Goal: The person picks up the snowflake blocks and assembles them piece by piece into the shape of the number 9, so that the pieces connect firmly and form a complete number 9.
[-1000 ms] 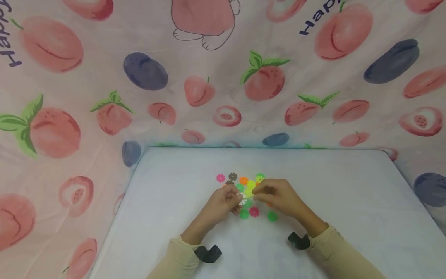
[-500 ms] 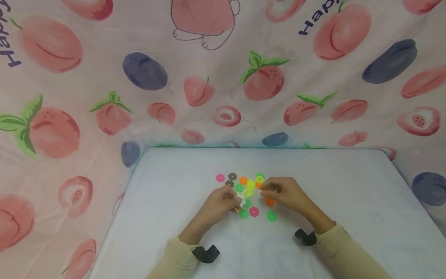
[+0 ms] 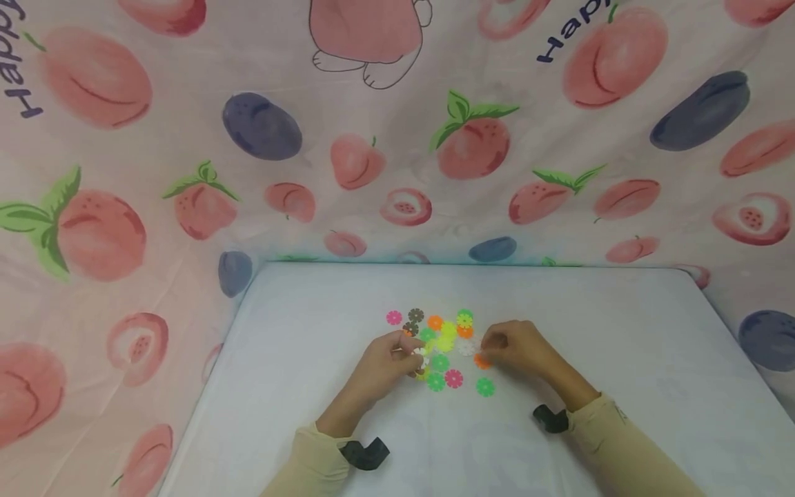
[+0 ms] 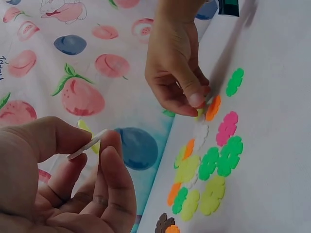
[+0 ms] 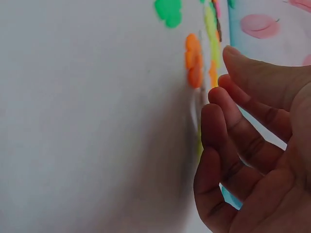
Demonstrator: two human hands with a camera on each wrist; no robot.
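Pinched between the left hand's [image 3: 381,369] [image 4: 73,179] thumb and fingers is a white notched disc [image 4: 87,144], seen edge-on in the left wrist view. A yellow piece [image 4: 82,127] shows just behind it; whether the hand holds it too is unclear. The right hand [image 3: 518,348] [image 4: 177,68] [image 5: 257,141] hangs low at the right side of the discs, fingers bent and relaxed, thumb apart, with nothing visible between them. Close to its fingertips lie an orange disc [image 3: 481,361] [image 5: 193,60] and a white disc [image 3: 466,347]. Yellow discs [image 3: 446,338] lie between the hands.
Around the yellow discs on the white table [image 3: 310,304] are green [image 3: 485,386], pink [image 3: 454,378], orange and brown [image 3: 415,315] discs, some overlapping. A fruit-patterned cloth [image 3: 279,69] hangs behind the table. Each sleeve has a dark band piece near the wrist.
My right hand has drawn away to the right from the left hand, leaving a white disc visible among the others. The left hand has shifted slightly left, still pinching its white disc.
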